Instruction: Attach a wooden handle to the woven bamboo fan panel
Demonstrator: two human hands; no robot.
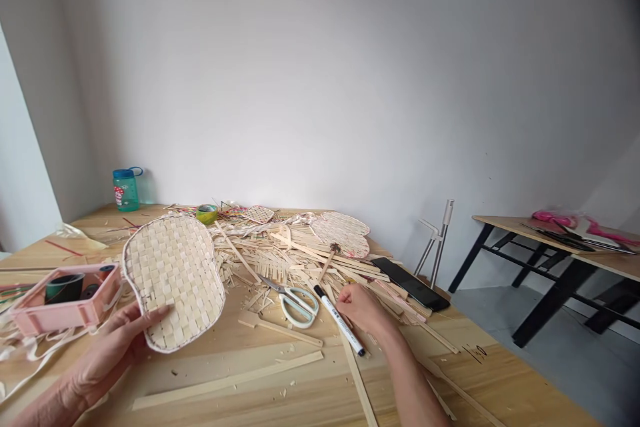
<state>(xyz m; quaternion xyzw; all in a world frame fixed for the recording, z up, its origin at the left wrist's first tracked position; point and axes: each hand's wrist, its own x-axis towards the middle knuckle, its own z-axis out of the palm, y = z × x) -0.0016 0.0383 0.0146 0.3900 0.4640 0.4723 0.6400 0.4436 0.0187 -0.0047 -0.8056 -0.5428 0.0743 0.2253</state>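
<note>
Wooden table [225, 403], lower frame | pale strip pile [260, 257], centre | woven panel [175, 273], left of centre | left hand [114, 343], lower left, grasping panel | right hand [361, 308], right of centre, fingers curled, cannot tell if holding anything | scissors [285, 291], lower centre | marker [340, 321], beside right hand

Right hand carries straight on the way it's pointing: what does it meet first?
Probably the white marker, right beside the fingertips of the right hand. Depth is unclear, so they may already touch.
</note>
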